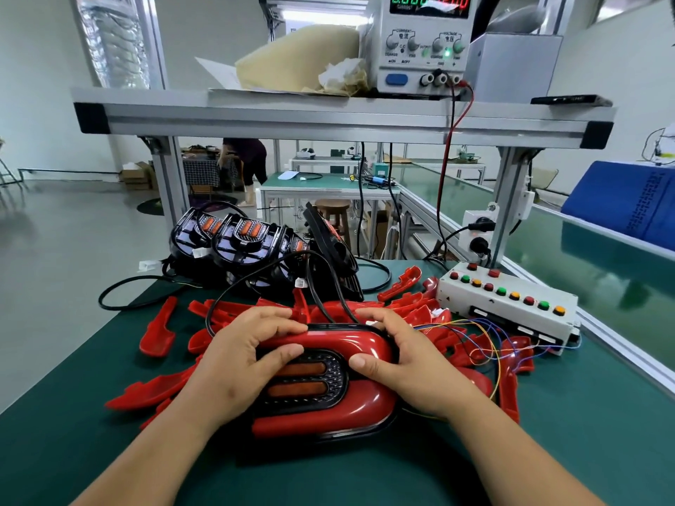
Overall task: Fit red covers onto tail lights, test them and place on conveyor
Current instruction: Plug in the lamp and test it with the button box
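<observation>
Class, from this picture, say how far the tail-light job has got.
Done: red cover sits on the tail light. In hand: left hand and right hand grip and press it. Left: testing at the button box, the conveyor, and the stacked bare lights.

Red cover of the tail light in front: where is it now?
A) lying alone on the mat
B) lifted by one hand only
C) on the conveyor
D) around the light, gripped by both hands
D: the red cover sits around the tail light, and the left hand and right hand both grip it.
</observation>
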A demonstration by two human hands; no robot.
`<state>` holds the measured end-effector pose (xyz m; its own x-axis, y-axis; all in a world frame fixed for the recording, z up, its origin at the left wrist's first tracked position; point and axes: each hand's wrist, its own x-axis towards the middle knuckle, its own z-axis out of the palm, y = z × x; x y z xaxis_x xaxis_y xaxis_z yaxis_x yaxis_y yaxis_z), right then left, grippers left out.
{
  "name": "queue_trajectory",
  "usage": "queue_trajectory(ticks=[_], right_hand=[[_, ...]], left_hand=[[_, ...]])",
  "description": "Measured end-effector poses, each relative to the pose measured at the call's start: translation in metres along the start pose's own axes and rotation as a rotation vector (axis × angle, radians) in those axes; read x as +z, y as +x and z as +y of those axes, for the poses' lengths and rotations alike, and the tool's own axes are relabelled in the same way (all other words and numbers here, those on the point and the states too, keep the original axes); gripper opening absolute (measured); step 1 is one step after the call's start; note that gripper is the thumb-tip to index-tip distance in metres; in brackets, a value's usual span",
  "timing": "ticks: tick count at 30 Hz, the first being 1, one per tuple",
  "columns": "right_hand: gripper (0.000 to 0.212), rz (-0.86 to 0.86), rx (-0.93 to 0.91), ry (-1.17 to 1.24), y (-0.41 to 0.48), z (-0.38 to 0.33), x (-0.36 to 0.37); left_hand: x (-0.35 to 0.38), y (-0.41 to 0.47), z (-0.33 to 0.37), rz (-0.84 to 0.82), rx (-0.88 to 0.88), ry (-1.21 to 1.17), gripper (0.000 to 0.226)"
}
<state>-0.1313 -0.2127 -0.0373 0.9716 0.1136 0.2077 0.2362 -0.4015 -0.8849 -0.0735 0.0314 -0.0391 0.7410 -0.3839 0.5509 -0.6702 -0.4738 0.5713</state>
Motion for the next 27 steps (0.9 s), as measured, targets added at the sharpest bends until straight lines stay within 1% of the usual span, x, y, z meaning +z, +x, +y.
queue_trajectory(ticks=[3,7,10,13,16,17,20,22,25,27], right_hand=[[0.060,-0.002,-0.013,0.003,0.001,0.001,0.000],[0.058,0.012,-0.024,0.014,0.001,0.002,0.000],[0.054,0.002,-0.016,0.084,0.001,0.001,0.000],[0.051,0.013,-0.016,0.041,0.001,0.000,-0.001],[0.053,0.020,-0.014,-0.003,0.002,0.000,0.000],[0.055,0.021,-0.011,0.006,0.002,0.000,-0.001],[0.057,0.011,-0.016,0.074,0.002,0.001,-0.001],[0.052,0.008,-0.032,0.115,0.001,0.001,-0.001],[0.040,0.036,-0.037,0.130,0.001,0.001,-0.001],[0.037,0.050,-0.030,0.135,0.002,0.002,-0.001]], left_hand=[[0.000,-0.001,0.003,0.054,0.065,0.035,0.019],[0.003,-0.001,0.010,0.090,0.091,-0.014,0.025],[0.003,-0.002,0.011,0.095,0.101,-0.048,0.026],[0.002,-0.002,0.010,0.083,0.106,0.005,0.026],[0.000,-0.001,0.007,0.052,0.088,0.018,0.036],[-0.002,-0.001,0.006,0.039,0.096,0.014,0.036],[-0.005,-0.002,0.006,0.002,0.135,0.019,0.023],[-0.006,-0.002,0.005,-0.012,0.143,0.032,0.025],[-0.005,0.000,0.003,-0.026,0.140,0.070,0.025],[-0.004,0.001,0.002,-0.019,0.132,0.093,0.025]])
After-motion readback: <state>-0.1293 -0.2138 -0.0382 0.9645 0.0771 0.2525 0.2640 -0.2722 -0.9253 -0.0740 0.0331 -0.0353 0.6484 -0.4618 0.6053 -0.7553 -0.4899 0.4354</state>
